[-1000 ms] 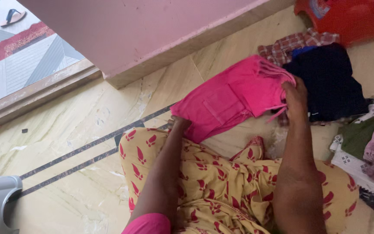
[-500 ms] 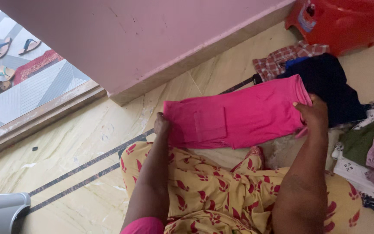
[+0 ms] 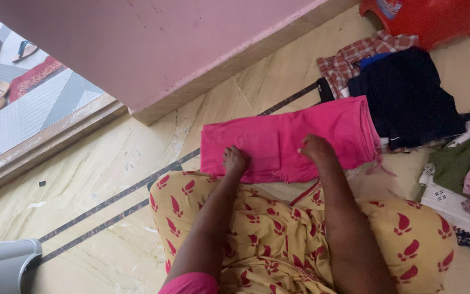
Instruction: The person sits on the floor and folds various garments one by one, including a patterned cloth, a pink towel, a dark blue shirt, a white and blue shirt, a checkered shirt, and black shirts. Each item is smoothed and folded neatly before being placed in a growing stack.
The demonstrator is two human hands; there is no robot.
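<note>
Both hands (left hand (image 3: 235,160), right hand (image 3: 315,148)) now press pink cloth (image 3: 286,139).

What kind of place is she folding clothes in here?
Probably a room in a home, by its doorway: a marble-look floor, sandals outside on the tiled step, and a pile of clothes beside the pink garment under both hands.

Floor layout before our knees
We find the folded garment (image 3: 289,139) under both our hands, left hand (image 3: 235,161), right hand (image 3: 315,148); clothes pile (image 3: 409,92) right, wall (image 3: 191,43) behind.
</note>
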